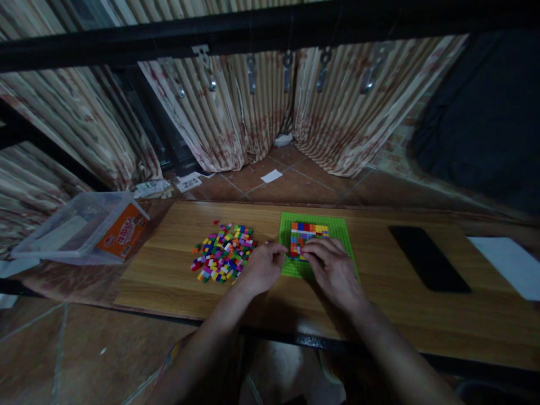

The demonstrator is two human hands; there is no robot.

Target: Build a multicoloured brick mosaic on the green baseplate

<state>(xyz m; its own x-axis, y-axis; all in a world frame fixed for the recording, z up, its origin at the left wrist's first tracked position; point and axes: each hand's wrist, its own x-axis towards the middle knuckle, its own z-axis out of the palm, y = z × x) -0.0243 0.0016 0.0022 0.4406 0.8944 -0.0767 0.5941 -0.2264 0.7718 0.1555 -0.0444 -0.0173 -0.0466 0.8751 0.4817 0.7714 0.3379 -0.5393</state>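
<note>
A bright green baseplate (341, 236) lies on the wooden table, carrying a block of tightly set small toy bricks (310, 227) in many colours. My left hand (264, 269) is at the plate's left edge, thumb and forefinger pinched together; whatever is between them is too small to name. Over the lower right of the brick block is my right hand (335, 270). Its fingers are bent with the tips close together at the bricks, and anything they grip is hidden. To the left of my left hand spreads a pile of loose bricks (225, 253), partly covered by that hand.
A clear plastic box (80, 256) with an orange label stands left of the table board. On the right lie a black flat slab (428, 259) and a white sheet (512, 264). A dark metal bar (253, 36) crosses above, with striped curtains (223, 112) behind.
</note>
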